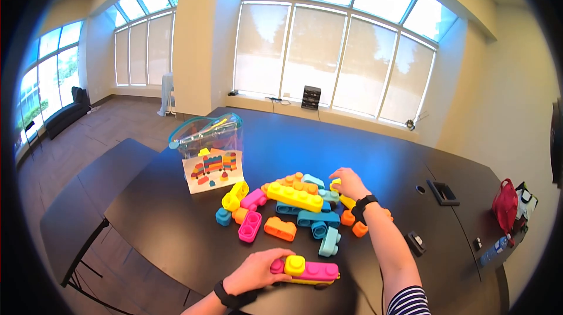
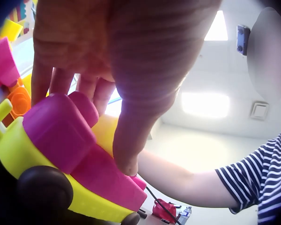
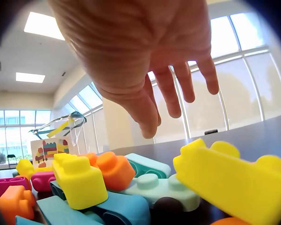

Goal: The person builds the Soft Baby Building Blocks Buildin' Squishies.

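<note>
My left hand [image 1: 256,271] grips the near-left end of a toy vehicle with a yellow wheeled base and pink blocks [image 1: 321,270]; a yellow block [image 1: 294,265] sits on top. In the left wrist view the thumb and fingers of the hand [image 2: 140,61] straddle the pink part [image 2: 61,131]. My right hand [image 1: 350,185] hovers over the far right of the block pile. The right wrist view shows that hand [image 3: 145,51] with fingers extended downward, holding nothing, above a yellow block [image 3: 79,180], a long yellow block [image 3: 239,180] and a pale green wheeled piece [image 3: 161,190].
Loose blocks in orange, pink, blue and yellow lie mid-table, including an orange one [image 1: 280,229]. Behind them at left stands a clear bag [image 1: 220,139] with a picture card [image 1: 214,169]. To the right are a black device [image 1: 416,243], a water bottle [image 1: 496,250] and a red bag [image 1: 505,205].
</note>
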`<state>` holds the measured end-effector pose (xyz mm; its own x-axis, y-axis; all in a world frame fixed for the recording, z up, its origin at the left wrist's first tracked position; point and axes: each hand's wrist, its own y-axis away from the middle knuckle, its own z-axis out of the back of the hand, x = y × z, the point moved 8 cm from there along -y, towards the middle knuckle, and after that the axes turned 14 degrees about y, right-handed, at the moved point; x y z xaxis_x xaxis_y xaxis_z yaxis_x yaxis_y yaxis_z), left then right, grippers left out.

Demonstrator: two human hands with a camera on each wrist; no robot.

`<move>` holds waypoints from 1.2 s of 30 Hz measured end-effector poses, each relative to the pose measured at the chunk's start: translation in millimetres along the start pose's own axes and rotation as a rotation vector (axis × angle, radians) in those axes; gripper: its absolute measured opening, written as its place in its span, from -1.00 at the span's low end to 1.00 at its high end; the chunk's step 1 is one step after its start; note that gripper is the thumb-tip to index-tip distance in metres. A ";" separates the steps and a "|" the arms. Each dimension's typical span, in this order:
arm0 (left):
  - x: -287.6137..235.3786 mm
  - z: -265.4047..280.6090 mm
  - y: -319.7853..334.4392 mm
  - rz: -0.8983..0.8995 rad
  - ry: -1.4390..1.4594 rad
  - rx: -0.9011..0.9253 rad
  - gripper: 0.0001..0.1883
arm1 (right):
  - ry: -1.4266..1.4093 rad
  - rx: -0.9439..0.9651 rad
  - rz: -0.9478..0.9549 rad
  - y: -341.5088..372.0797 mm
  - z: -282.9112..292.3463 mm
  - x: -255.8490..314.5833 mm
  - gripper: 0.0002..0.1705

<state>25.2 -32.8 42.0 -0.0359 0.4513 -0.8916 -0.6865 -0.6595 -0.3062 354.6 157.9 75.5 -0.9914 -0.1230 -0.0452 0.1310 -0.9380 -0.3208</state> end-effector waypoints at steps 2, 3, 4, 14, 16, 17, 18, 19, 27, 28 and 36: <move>3.6 1.2 -0.8 0.038 0.026 -0.014 -0.41 | -0.020 0.056 -0.004 -22.4 -12.6 7.8 -0.56; 5.0 1.7 -1.1 0.047 0.017 -0.004 -0.41 | -0.019 0.054 0.016 -32.0 -19.6 12.5 -0.52; 6.1 1.5 -1.1 0.059 0.015 0.006 -0.41 | -0.012 0.117 -0.012 -38.9 -25.0 14.8 -0.45; 11.4 2.1 -2.7 0.086 -0.036 0.014 -0.45 | -0.026 0.349 0.036 -72.2 -77.3 16.3 -0.37; 11.3 1.7 -2.7 0.094 -0.040 0.022 -0.44 | -0.061 0.181 -0.003 -68.3 -55.4 4.4 -0.41; 11.1 1.8 -3.1 0.082 -0.040 0.027 -0.44 | -0.087 0.110 -0.018 -61.5 -35.8 5.3 -0.41; 11.4 1.7 -2.8 0.071 -0.040 0.031 -0.43 | -0.132 0.085 -0.038 -54.5 -19.1 6.4 -0.40; 11.8 1.4 -1.8 0.060 -0.040 0.034 -0.43 | -0.177 0.061 -0.057 -45.9 0.1 9.7 -0.40; 6.1 0.9 -1.0 0.001 -0.035 0.016 -0.37 | -0.450 0.004 0.033 83.1 70.7 48.2 -0.28; 5.3 1.8 -2.0 0.013 -0.021 -0.009 -0.34 | -0.435 0.000 0.061 103.8 76.9 59.0 -0.22; 0.5 0.4 -3.0 0.088 -0.026 -0.032 -0.40 | -0.518 0.061 0.187 216.1 101.5 145.0 -0.25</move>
<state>26.9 -30.3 42.7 -0.1136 0.4060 -0.9068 -0.6562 -0.7159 -0.2383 238.9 -95.5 95.6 -0.8249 -0.4184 0.3800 0.3202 -0.9000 -0.2958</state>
